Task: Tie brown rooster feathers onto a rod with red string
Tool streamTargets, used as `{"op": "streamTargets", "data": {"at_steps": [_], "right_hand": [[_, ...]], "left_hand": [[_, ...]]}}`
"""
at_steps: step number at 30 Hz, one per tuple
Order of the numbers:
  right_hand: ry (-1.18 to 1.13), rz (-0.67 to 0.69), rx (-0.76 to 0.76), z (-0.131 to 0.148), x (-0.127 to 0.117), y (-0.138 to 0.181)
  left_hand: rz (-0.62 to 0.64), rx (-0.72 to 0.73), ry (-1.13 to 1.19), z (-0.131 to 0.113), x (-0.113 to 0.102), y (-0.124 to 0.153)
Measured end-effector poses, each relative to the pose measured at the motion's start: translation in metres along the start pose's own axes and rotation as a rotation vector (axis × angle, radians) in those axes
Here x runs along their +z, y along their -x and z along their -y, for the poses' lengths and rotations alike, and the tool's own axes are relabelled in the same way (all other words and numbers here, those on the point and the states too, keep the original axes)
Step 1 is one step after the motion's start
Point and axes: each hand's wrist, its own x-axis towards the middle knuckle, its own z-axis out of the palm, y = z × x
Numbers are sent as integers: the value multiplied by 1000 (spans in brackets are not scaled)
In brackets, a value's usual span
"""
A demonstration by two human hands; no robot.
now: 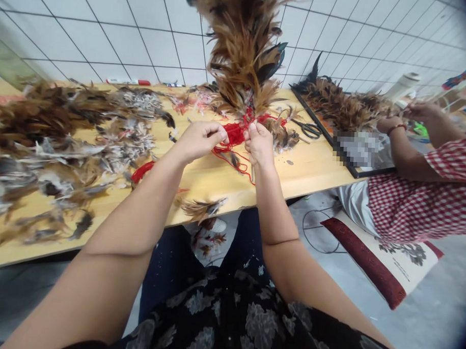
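Note:
A tall bunch of brown feathers (241, 52), with darker feathers at its right side, stands up from the table in front of me. Red yarn (233, 133) is gathered at its base, and loose strands trail onto the wood. My right hand (260, 141) is closed at the foot of the bunch, thumb and finger pinched by the yarn; a thin stick shows below it. To the left of the yarn, my left hand (203, 139) is closed in a pinch. Its fingertips touch or nearly touch the red strands; what lies between them is too small to make out.
Loose feathers (65, 153) cover the table's left side, near another red yarn bundle (142, 171). Black scissors (310, 129) lie right, beside a black-edged tray (353, 171) with feathers. A red marker (128, 82) lies by the tiled wall. A co-worker's hands (391, 124) work at right.

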Motion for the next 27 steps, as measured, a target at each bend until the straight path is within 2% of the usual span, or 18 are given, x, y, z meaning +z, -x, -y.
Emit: {"op": "streamTargets", "data": {"at_steps": [2, 5, 8, 10, 13, 16, 19, 22, 25, 27], "right_hand": [[-77, -35, 74, 11, -4, 5], [-149, -57, 91, 33, -25, 15], [-121, -95, -19, 56, -62, 27], [-72, -112, -110, 70, -91, 35], [-118, -91, -193, 83, -124, 47], [-147, -87, -211, 81, -138, 57], [-129, -117, -196, 67, -139, 61], [-59, -181, -117, 52, -136, 61], [-49, -235, -28, 44, -130, 60], [-61, -257, 20, 43, -125, 60]], "left_hand": [[15, -27, -22, 11, 0, -2], [-111, -25, -6, 29, 2, -8], [-249, -12, -35, 41, 7, -13], [-251, 13, -71, 38, 15, -17], [-122, 60, -193, 20, 38, -29], [39, 29, -340, -7, 75, -49], [153, -45, -460, -30, 117, -69], [217, -151, -558, -42, 151, -81], [264, -222, -619, -42, 169, -85], [280, -239, -632, -37, 170, -87]]}}
